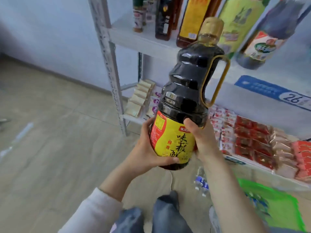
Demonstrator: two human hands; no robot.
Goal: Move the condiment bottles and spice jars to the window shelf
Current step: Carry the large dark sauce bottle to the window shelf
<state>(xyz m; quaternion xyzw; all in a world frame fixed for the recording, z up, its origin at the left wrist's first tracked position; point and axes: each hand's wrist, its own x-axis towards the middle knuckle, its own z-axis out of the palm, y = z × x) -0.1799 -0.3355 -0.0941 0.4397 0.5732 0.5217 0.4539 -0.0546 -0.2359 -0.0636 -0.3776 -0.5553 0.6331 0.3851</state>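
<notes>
Head view, the only one we've got. Both hands are on the big dark soy sauce bottle [183, 98]. The left hand [146, 148] cups its base, thumb laid across the foot of the yellow label [173, 142]. The right hand [202, 140] wraps the far side, thumb pressed just above the label's top edge. So both sets of fingers are curled tight round the bottle, which is up in the air and tilted, its gold cap [212, 26] well above the fingertips.

Here's the worry. The grip sits low on what looks a full, heavy bottle, and the side handle [218, 78], above the right thumb, goes unused. If it tips further, the weight could roll out of the fingers. Beyond the cap, the upper shelf board [134, 39] is crowded with an amber bottle [191, 19] and a dark bottle [164, 19], so a careless push could knock them over.

Now the writing. Between the two thumbs, large black characters read 味极, with a third partly cut off, and small red 鲜香 beside them. A brand tag by the right thumb is too blurred to read. Right of the handle, a blue shelf tag [292, 98] shows "26".
</notes>
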